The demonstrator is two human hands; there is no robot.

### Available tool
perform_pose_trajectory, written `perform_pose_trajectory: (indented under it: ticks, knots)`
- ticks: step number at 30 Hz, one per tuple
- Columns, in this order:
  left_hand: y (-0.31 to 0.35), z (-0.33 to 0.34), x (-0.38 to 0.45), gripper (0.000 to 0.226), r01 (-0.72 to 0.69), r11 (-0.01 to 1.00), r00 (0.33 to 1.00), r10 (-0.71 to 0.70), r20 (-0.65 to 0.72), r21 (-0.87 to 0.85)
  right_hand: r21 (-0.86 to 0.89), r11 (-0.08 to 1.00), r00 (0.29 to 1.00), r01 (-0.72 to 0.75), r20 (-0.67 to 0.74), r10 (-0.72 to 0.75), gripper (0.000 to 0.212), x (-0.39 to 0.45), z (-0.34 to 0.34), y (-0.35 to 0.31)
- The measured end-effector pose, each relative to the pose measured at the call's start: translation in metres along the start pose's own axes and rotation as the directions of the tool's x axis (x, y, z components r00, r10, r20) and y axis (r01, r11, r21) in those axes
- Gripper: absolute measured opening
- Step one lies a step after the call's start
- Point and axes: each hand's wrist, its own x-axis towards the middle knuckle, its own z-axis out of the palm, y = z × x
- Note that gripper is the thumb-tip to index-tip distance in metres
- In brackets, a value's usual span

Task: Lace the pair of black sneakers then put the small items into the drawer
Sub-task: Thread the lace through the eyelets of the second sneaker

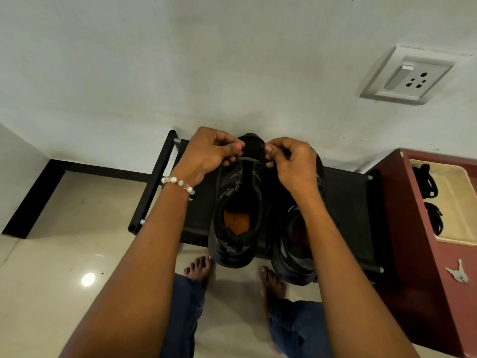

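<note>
While bent over a low black rack (346, 202) at frame centre, left hand (206, 153) and right hand (294, 161) curled, fingers (238, 147) pinching at the front of the left sneaker (237, 202); lace itself too dark to tell. Second sneaker (294, 244) just beside, lower right. Open drawer (454, 192) at right edge, holding black coils (426, 180).

Both arms extended forward, side by side. Left hand (209, 151) and right hand (294, 161) level, knuckles up, fingers (275, 148) curled inward, thumb-and-fingertip pinch each side. What they pinch not resolvable. Bare feet (200, 270) below.
</note>
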Motion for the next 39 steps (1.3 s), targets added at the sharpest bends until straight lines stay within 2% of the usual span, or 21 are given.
perform_pose_trajectory:
  ticks: [2,5,8,13,16,17,19,21,23,26,29,34,36,39]
  knots:
    - [-0.002,-0.001,0.001,0.016,0.019,1.000,1.000,-0.019,0.012,-0.006,-0.141,0.990,1.000,0.019,0.013,-0.017,0.011,0.002,0.002,0.006]
    - [-0.001,0.001,0.001,0.020,0.054,0.997,0.999,-0.054,0.001,-0.055,-0.407,0.895,0.983,0.180,0.112,-0.147,0.028,0.001,0.008,0.004]
    - [0.000,0.006,0.000,0.027,0.076,0.992,0.996,-0.080,-0.037,-0.100,-0.282,0.916,0.950,0.285,0.209,-0.231,0.035,-0.005,0.016,-0.007]
    - [-0.002,0.007,-0.003,0.023,0.122,0.987,0.991,-0.128,-0.048,-0.106,-0.041,0.983,0.965,0.180,0.203,-0.168,0.024,-0.005,0.024,-0.010]
    - [-0.003,0.005,-0.004,0.032,0.144,0.980,0.986,-0.154,-0.061,-0.139,-0.031,0.994,0.978,0.105,0.184,-0.098,0.018,-0.001,0.022,-0.007]
    - [-0.005,0.004,-0.004,0.033,0.142,0.984,0.984,-0.152,-0.094,-0.103,-0.066,0.994,0.983,0.092,0.165,-0.080,0.015,-0.001,0.022,-0.005]
    - [-0.011,0.006,-0.001,0.028,0.146,0.983,0.982,-0.129,-0.141,0.111,-0.137,0.989,0.993,0.060,0.113,-0.045,0.010,-0.001,0.023,-0.002]
    - [-0.015,0.011,-0.002,0.030,0.164,0.937,0.985,-0.141,-0.095,0.309,-0.202,0.979,0.995,0.012,0.095,0.008,0.007,0.000,0.025,0.001]
    - [-0.017,0.019,-0.005,0.045,0.175,0.903,0.984,-0.168,-0.053,0.392,-0.267,0.963,0.991,-0.027,0.117,0.061,0.006,0.000,0.027,0.004]
    - [-0.016,0.023,-0.008,0.059,0.187,0.865,0.982,-0.164,-0.088,0.466,-0.321,0.946,0.984,-0.030,0.159,0.085,0.007,-0.001,0.031,0.006]
    - [-0.018,0.020,-0.006,0.050,0.216,0.878,0.976,-0.177,-0.129,0.428,-0.334,0.942,0.986,-0.012,0.153,0.066,0.008,-0.003,0.035,0.007]
    - [-0.019,0.012,-0.005,0.032,0.240,0.917,0.970,-0.212,-0.122,0.318,-0.402,0.915,0.985,-0.019,0.152,0.087,0.011,0.000,0.042,0.007]
    - [-0.020,0.008,-0.005,0.030,0.236,0.929,0.971,-0.216,-0.099,0.287,-0.424,0.905,0.984,-0.032,0.147,0.103,0.012,0.000,0.049,0.009]
    - [-0.024,0.006,-0.004,0.032,0.224,0.944,0.975,-0.214,-0.067,0.244,-0.363,0.925,0.981,-0.111,0.108,0.160,0.011,-0.001,0.059,0.012]
